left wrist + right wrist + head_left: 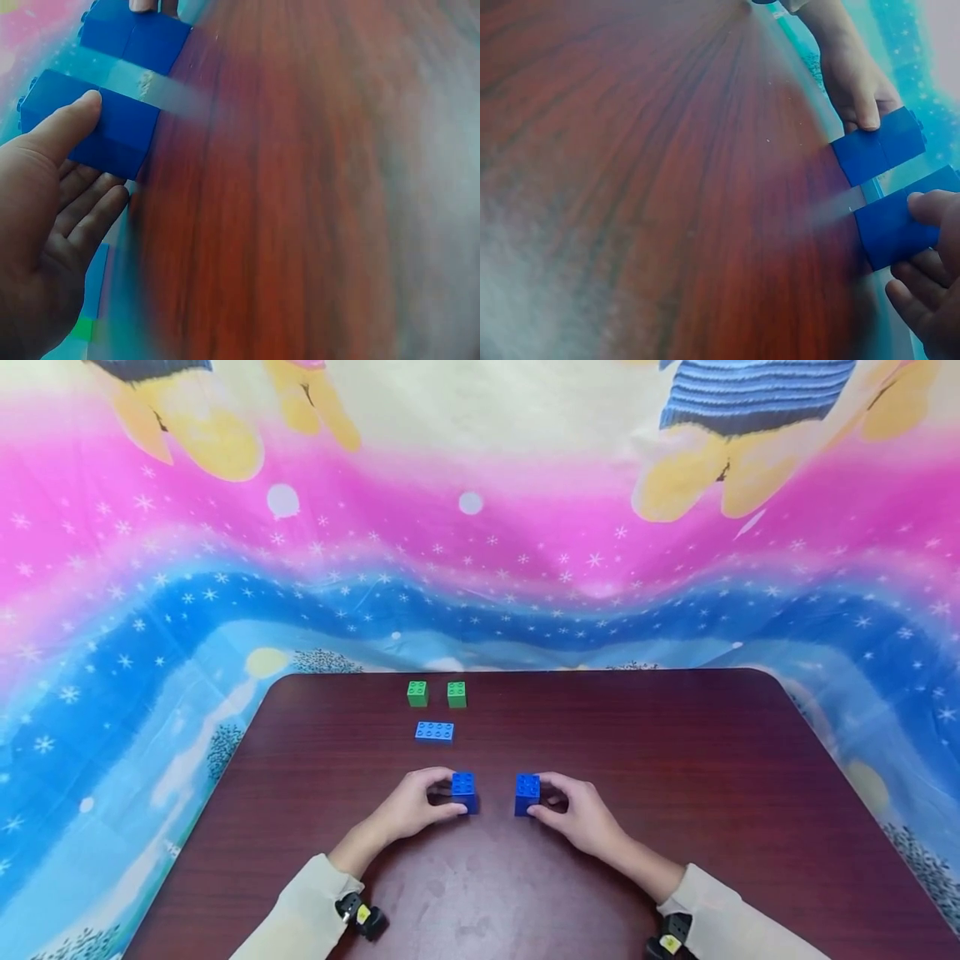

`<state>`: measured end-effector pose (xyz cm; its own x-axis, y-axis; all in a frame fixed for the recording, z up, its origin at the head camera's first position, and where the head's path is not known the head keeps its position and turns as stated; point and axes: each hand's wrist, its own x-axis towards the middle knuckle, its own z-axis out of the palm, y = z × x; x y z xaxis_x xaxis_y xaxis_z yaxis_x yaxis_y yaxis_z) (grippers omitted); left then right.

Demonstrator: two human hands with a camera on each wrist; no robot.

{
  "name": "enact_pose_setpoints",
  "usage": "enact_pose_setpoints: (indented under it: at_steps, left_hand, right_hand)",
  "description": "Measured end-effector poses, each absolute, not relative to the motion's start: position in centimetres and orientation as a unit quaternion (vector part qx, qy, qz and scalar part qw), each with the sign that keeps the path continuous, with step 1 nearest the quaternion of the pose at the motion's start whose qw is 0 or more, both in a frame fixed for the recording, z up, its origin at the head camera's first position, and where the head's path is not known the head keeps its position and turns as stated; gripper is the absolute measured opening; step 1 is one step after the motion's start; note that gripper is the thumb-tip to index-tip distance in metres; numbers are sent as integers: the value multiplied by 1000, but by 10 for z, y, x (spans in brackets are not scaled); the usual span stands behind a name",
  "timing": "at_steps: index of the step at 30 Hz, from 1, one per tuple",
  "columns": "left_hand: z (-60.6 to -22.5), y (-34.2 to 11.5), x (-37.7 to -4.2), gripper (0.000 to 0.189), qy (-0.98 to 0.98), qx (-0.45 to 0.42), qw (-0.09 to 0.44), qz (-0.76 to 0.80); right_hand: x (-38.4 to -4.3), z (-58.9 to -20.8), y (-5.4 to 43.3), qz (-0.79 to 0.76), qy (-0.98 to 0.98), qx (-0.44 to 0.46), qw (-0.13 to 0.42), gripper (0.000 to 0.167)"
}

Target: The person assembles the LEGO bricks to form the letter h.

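Blue studded block [464, 793] sits pinched in your left grip [417, 804], matching blue block [527, 793] in your right grip [585, 814]; uneven pressure could tilt either.

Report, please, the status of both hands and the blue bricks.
Left hand grips dark blue brick stack; right hand grips matching stack. Stacks apart, no object between. Light blue brick lies farther out, clear of both.

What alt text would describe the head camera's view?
Two hands each grip a studded dark blue piece, a gap between them, at a reddish-brown table. Farther back sit a lighter blue brick and, behind it, two green pieces; a snowflake-patterned cloth hangs beyond.
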<state>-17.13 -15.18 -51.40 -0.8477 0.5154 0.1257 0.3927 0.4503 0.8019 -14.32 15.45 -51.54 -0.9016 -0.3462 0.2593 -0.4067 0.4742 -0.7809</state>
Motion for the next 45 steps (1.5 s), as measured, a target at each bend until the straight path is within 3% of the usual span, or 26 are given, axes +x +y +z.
enact_pose_setpoints:
  at_steps: [11, 45]
  left_hand:
    - [-513, -133, -175, 30, 848, 290, 73, 437]
    - [-511, -82, -190, 28, 852, 311, 64, 416]
  right_hand:
    - [-148, -508, 164, 445, -870, 211, -5, 37]
    - [-160, -505, 199, 418, -882, 217, -20, 38]
